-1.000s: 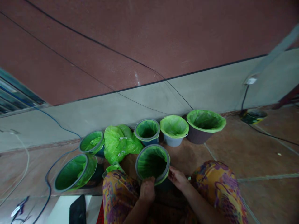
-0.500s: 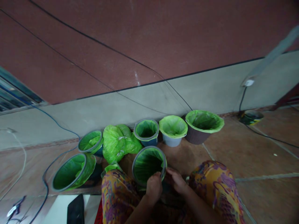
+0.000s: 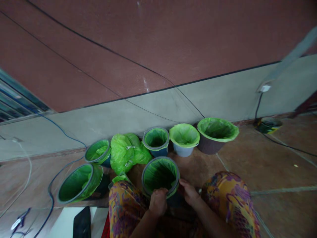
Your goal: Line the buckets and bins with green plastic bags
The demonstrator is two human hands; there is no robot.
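Note:
Between my knees stands a bin (image 3: pixel 160 158) with a grey rim, lined with a thin green bag (image 3: pixel 156 177) folded out over the edge. My left hand (image 3: pixel 158 201) is closed at the near side of the rim, its fingers curled over the edge and the bag. At the right side of the same rim, my right hand (image 3: pixel 189 192) has its fingertips pressed together on the bag's overhanging edge. The bin's lower body is in shadow. Beyond it are a dark blue lined bin (image 3: pixel 158 152) and a light grey lined bucket (image 3: pixel 183 151).
A brown lined bin (image 3: pixel 210 145) stands by the wall. Two lined bins (image 3: pixel 75 185) and bulging green bags (image 3: pixel 123 155) are on the left. A phone (image 3: pixel 82 221) lies on a white surface. A cable (image 3: pixel 51 191) crosses the floor; a small pot (image 3: pixel 269 125) is far right.
My left hand has shifted slightly left and down along the near rim. My right hand stays at the right side. The view has moved a little.

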